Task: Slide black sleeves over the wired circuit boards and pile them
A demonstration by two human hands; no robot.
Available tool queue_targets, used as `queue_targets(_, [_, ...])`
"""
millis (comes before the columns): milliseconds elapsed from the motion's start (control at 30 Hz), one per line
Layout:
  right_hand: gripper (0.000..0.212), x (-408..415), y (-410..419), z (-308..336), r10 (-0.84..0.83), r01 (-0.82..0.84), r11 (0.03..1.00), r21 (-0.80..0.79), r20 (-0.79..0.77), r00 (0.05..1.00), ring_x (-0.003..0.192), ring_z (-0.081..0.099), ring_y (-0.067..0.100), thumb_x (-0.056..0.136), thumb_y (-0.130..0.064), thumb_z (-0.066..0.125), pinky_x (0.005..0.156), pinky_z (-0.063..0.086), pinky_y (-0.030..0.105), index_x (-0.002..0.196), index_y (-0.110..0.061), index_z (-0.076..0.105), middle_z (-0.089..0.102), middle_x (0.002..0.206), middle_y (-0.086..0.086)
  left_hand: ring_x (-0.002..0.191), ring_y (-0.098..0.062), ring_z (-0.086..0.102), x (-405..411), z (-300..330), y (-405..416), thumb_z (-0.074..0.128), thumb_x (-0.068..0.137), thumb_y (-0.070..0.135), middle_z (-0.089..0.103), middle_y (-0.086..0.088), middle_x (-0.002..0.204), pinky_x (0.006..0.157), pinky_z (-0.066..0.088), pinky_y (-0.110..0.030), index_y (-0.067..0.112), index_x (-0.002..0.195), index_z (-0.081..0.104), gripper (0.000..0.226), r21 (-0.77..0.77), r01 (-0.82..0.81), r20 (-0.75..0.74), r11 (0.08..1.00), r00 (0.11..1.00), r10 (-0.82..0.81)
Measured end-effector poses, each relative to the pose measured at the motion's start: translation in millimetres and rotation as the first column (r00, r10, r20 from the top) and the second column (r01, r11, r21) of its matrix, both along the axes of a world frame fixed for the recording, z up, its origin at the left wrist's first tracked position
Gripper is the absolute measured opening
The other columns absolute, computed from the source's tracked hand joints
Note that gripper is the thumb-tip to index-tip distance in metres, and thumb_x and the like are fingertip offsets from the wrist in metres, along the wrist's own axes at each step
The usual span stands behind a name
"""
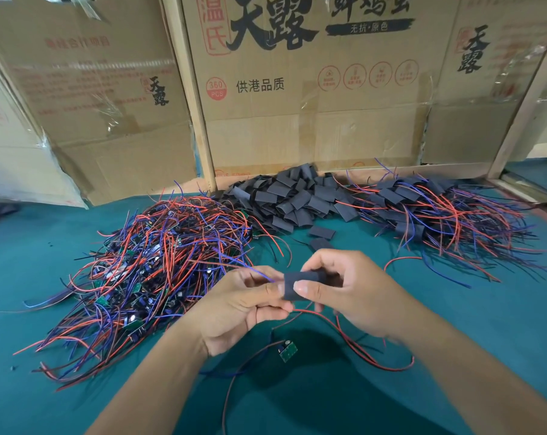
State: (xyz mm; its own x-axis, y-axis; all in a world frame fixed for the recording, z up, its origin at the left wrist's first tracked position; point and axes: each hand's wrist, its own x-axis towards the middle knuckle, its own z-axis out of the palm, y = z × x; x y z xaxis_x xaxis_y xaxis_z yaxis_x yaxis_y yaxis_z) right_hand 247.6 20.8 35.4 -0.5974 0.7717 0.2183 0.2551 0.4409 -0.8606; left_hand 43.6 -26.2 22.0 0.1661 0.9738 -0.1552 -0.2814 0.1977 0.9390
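Observation:
My right hand [353, 290] pinches a black sleeve [292, 282] between thumb and fingers above the green table. My left hand [237, 306] pinches the same sleeve at its left end, where a blue wire sticks out; the board inside is hidden. Red wires hang from below the sleeve onto the table. A bare green circuit board [287, 351] with wires lies on the table under my hands. A big heap of unsleeved wired boards [146, 271] lies to the left. A pile of empty black sleeves [294, 196] sits at the back centre. Sleeved boards [438, 211] are piled at the back right.
Large cardboard boxes [297, 89] and wooden posts stand along the back of the green table [454, 334]. Two loose black sleeves [321, 232] lie just beyond my hands. A stray red wire [400, 260] lies to the right.

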Motion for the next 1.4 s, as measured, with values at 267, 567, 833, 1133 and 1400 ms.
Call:
queue_targets(267, [0.010,31,64,39,-0.414,0.407,0.907,-0.109,-0.057,0.908,0.065,0.061,0.013,0.092,-0.026,0.068,0.052,0.047,0.023,0.092,-0.017,0.066,0.067,0.079,0.004,0.062,-0.014,0.059,-3,-3,6,0.076,0.072,0.023,0.066,-0.008,0.079,0.058,0.053,-0.024,0.007,0.091,0.075,0.024,0.045,-0.100,0.037,0.994,0.994,0.099])
queue_targets(567, [0.038,96,214,75,-0.865,0.829,0.494,0.261,0.246,0.438,0.099,0.065,0.038,0.089,-0.034,0.066,0.074,0.044,0.033,0.099,0.002,0.071,0.069,0.105,0.024,0.059,-0.012,0.052,-4,-9,11,0.069,0.080,0.027,0.060,-0.002,0.075,0.053,0.045,-0.023,0.013,0.087,0.075,0.017,0.047,-0.128,0.057,0.991,0.991,0.125])
queue_targets(833, [0.035,100,208,65,-0.896,0.609,0.404,0.683,0.429,0.114,0.111,0.056,0.040,0.092,-0.030,0.059,0.088,0.045,0.043,0.114,-0.002,0.062,0.061,0.118,0.022,0.055,-0.014,0.048,-3,-10,11,0.068,0.086,0.027,0.060,-0.004,0.070,0.049,0.039,-0.023,0.011,0.085,0.074,0.017,0.160,-0.160,-0.163,0.974,0.969,0.185])
queue_targets(1133, [0.018,-54,98,50,-0.464,0.216,0.856,0.469,0.513,0.722,0.078,0.066,0.026,0.091,-0.034,0.058,0.071,0.054,0.034,0.083,-0.021,0.067,0.072,0.083,0.005,0.059,-0.016,0.049,6,-20,3,0.057,0.093,0.044,0.058,0.001,0.063,0.062,0.041,-0.033,0.025,0.084,0.064,0.023,0.497,0.217,-0.865,0.840,0.204,0.459])
queue_targets(1400, [0.018,-146,32,14,-0.035,-0.139,0.935,0.327,0.473,0.880,0.069,0.058,0.014,0.093,-0.027,0.060,0.067,0.048,0.030,0.080,-0.018,0.068,0.063,0.073,-0.009,0.096,-0.039,0.058,12,-27,4,0.036,0.097,0.037,0.067,-0.020,0.101,0.079,0.043,-0.043,0.007,0.095,0.063,0.040,0.393,0.395,-0.919,0.830,0.137,0.370])
